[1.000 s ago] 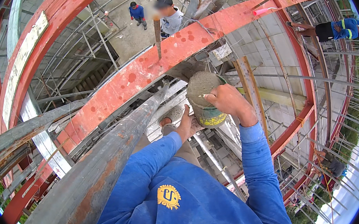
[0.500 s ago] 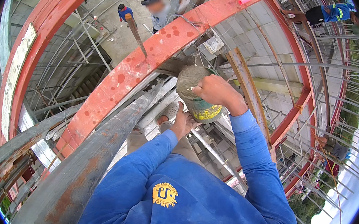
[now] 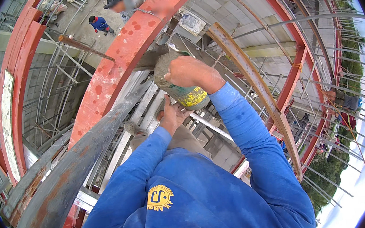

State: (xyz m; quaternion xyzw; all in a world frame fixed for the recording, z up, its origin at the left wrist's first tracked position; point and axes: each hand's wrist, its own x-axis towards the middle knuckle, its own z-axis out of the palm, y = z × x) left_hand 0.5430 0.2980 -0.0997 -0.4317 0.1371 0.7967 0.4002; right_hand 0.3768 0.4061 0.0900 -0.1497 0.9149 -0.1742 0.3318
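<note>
A green bucket (image 3: 193, 97) with a yellow patch near its base is tilted, its mouth toward the far side. Grey wet concrete (image 3: 163, 65) fills it up to the rim. My right hand (image 3: 193, 72) is closed at the bucket's rim, on the near right side; what exactly its fingers grip there is partly hidden. Under the lower end of the bucket, my left hand (image 3: 175, 115) bears against the base with its thumb up and fingers spread along the underside. Both arms are in blue sleeves.
A curved red steel beam (image 3: 113, 77) passes beyond the bucket. A rusty grey pipe (image 3: 72, 171) runs along my left, and a rusty steel channel (image 3: 251, 88) slants on the right. Far below are a person in blue (image 3: 100, 24) and another in a dark cap (image 3: 113, 0).
The view has turned, so beams and people sit elsewhere in it. Both hands and the bucket now appear farther left, and the bucket leans more toward the far left.
</note>
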